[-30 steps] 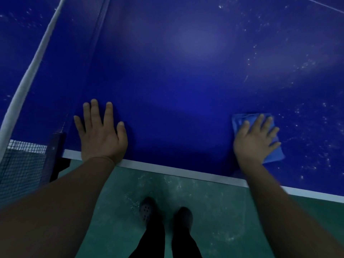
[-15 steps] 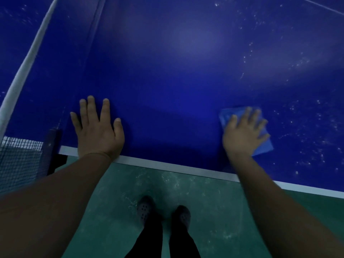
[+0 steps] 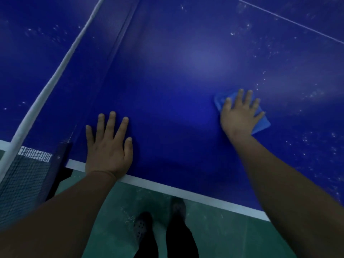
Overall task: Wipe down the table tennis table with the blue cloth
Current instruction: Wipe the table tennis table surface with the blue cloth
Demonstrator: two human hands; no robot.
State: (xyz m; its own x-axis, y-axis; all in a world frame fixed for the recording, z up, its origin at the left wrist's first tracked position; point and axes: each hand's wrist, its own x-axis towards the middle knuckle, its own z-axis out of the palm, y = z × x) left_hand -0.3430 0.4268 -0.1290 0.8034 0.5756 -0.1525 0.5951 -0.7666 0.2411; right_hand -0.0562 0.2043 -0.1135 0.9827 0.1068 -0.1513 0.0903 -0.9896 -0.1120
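Nearest are the person's dark shoes [image 3: 141, 228] on the green floor [image 3: 232, 239], just short of the table's white edge line [image 3: 186, 192]. On the table [image 3: 167, 90], the left hand [image 3: 108, 146] lies flat near that edge, fingers straight and spread, holding nothing and seemingly bracing the body. To its left the net [image 3: 24, 174] hangs from its post, its white top band running away toward the far left. Farther in and to the right, the right hand [image 3: 240, 116] presses flat on the cloth [image 3: 260, 123], fingers straight and spread over it rather than curled around it; the cloth lies folded on the surface, showing past the fingers on the far and right sides. The stretch between the hands and the net looks clean and even, so that part seems done. White specks are scattered right of the cloth and across the far right, so much wiping appears left. No containers are in view.
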